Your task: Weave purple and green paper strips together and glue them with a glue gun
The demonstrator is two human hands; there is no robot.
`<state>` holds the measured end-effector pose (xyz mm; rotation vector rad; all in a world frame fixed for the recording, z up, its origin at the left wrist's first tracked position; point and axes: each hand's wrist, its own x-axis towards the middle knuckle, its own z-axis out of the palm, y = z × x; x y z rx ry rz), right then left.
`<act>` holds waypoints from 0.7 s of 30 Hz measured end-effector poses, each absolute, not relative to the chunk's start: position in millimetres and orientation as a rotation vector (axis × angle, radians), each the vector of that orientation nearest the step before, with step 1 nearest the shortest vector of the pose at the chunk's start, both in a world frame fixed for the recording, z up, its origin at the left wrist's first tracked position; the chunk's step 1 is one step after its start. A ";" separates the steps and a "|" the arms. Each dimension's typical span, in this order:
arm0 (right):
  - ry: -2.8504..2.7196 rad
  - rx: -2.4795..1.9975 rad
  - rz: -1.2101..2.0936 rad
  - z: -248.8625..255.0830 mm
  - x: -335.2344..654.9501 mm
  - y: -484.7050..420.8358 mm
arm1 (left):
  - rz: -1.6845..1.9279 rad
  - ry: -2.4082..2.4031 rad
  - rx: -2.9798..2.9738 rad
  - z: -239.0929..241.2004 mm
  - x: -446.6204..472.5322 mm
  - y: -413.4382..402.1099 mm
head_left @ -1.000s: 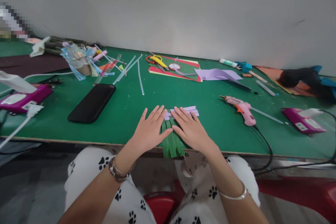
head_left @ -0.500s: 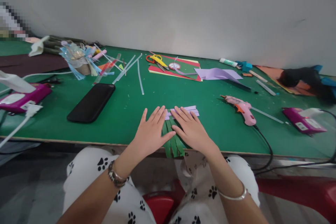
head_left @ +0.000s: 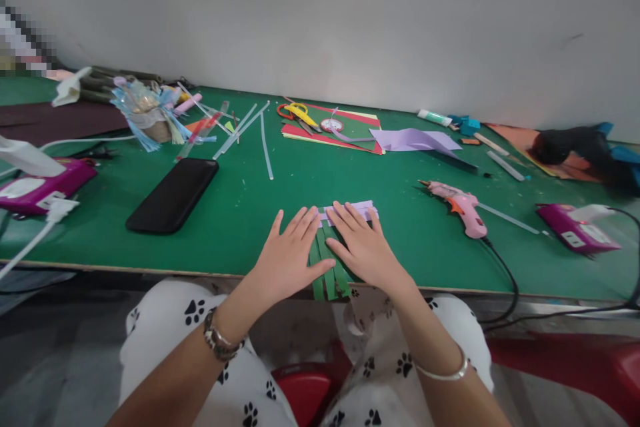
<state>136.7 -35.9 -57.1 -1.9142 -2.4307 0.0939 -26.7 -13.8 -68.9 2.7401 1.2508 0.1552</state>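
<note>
My left hand lies flat with its fingers stretched out, fingertips on the left end of the purple paper strips. Beside it my right hand rests palm down, its fingers spread over the middle of those strips. Several green paper strips run from the purple ones toward me between the two hands and hang past the table edge. The hands cover part of both colours, so how the strips join is hidden.
A black phone lies to the left. On the right are a pink glue gun with its cord and a purple power socket. Scissors, coloured sheets, a purple sheet and clear glue sticks lie farther back.
My right hand's fingers have shifted slightly over the purple strips, the outer ones spreading a little to the right. My left hand stays nearly in place.
</note>
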 end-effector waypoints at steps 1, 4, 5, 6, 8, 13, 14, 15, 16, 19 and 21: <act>-2.428 -1.911 0.111 -56.7 136.5 -35.9 | 0.146 1.218 2.736 -67.6 -29.2 -12.7; -2.390 -1.888 0.168 -54.1 138.7 -36.4 | 0.085 1.118 2.710 -62.6 -38.3 -8.3; -2.372 -1.869 0.196 -52.7 141.0 -36.7 | 0.073 1.094 2.704 -61.0 -40.9 -6.8; -2.365 -1.840 0.242 -51.0 144.2 -37.2 | 0.069 1.078 2.703 -59.8 -43.0 -5.6; -2.407 -1.752 0.389 -47.0 152.4 -38.2 | 0.071 1.059 2.711 -58.8 -45.0 -4.0; -2.607 -1.537 0.693 -39.3 168.8 -40.4 | 0.058 1.055 2.710 -60.7 -43.6 -3.4; -2.616 -1.534 0.707 -38.4 169.9 -40.7 | 0.059 1.051 2.709 -60.8 -43.4 -3.4; -2.624 -1.532 0.723 -37.7 170.3 -41.1 | 0.059 1.046 2.710 -60.8 -43.3 -3.3; -2.634 -1.526 0.745 -37.1 170.4 -41.4 | 0.059 1.045 2.711 -60.7 -43.4 -3.2; -2.664 -1.528 0.807 -35.6 169.7 -42.7 | 0.034 1.053 2.705 -60.0 -43.8 -2.9; -2.655 -1.549 0.803 -35.0 169.2 -43.3 | 0.028 1.056 2.697 -59.9 -43.7 -2.8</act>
